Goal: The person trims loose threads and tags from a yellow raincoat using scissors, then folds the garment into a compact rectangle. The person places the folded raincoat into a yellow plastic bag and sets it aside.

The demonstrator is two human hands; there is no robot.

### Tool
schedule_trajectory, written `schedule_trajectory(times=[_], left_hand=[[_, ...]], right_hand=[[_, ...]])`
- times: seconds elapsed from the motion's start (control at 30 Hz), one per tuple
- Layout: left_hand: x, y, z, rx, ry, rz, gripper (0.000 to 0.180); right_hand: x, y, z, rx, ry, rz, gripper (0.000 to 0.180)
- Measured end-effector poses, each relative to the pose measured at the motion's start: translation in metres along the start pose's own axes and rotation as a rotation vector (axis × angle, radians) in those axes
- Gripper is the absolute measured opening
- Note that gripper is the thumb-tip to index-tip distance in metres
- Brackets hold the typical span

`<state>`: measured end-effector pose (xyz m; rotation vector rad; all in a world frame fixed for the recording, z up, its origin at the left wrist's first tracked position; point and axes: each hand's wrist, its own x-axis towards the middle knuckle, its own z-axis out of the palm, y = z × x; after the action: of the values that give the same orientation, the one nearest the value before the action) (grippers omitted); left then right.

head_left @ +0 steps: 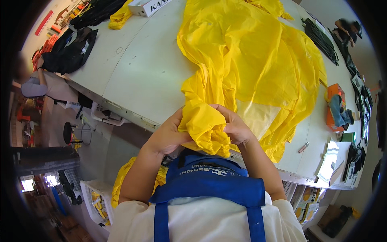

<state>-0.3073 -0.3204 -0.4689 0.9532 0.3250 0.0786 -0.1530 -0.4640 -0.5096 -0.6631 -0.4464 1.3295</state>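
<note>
A large, thin, shiny yellow garment (258,60) like rainwear lies crumpled over the pale table, with a whitish lining patch showing near its lower middle. One sleeve-like end of it reaches to the table's near edge, in front of my body, and finishes in a gathered, elastic-looking cuff (213,142). My left hand (166,135) grips this end from the left, its fingertips hidden behind the fabric. From the right, my right hand (237,128) pinches the same end, thumb at the cuff's opening and fingers around the back.
The pale table (149,76) curves around me. A white box (147,6) and dark garments (70,52) lie far left, beside a seated person (48,86). Right are an orange box (335,107), a small cutter-like tool (304,147) and black cords (320,40). A white basket (90,201) stands lower left.
</note>
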Motion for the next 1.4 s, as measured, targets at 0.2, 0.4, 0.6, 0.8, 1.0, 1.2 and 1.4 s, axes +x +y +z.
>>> schedule_trajectory(times=[0.2, 0.4, 0.6, 0.8, 1.0, 1.2, 1.4], left_hand=[[-0.023, 0.0, 0.008, 0.574, 0.299, 0.313, 0.061], [-0.041, 0.004, 0.021, 1.282, 0.56, 0.849, 0.064], [-0.03, 0.017, 0.022, 1.449, 0.267, 0.938, 0.026], [-0.023, 0.014, 0.024, 1.447, 0.139, 1.358, 0.017], [-0.013, 0.012, 0.027, 1.476, 0.092, 1.399, 0.012], [-0.005, 0.009, 0.039, 1.554, 0.048, 1.345, 0.018], [0.0, 0.006, 0.041, 1.558, 0.037, 1.308, 0.018]], right_hand=[[0.005, 0.004, 0.003, -0.112, 0.118, 0.033, 0.031], [0.002, 0.004, 0.015, -0.118, 0.237, -0.098, 0.026], [-0.007, 0.0, 0.007, -0.4, 0.291, -0.097, 0.035], [-0.099, -0.053, -0.127, -1.139, 1.202, -0.507, 0.039], [-0.247, -0.047, -0.227, -1.44, 2.303, 0.583, 0.058], [-0.381, -0.027, -0.358, -1.511, 1.973, 0.572, 0.043], [-0.34, -0.056, -0.301, -0.108, 1.631, -0.462, 0.012]])
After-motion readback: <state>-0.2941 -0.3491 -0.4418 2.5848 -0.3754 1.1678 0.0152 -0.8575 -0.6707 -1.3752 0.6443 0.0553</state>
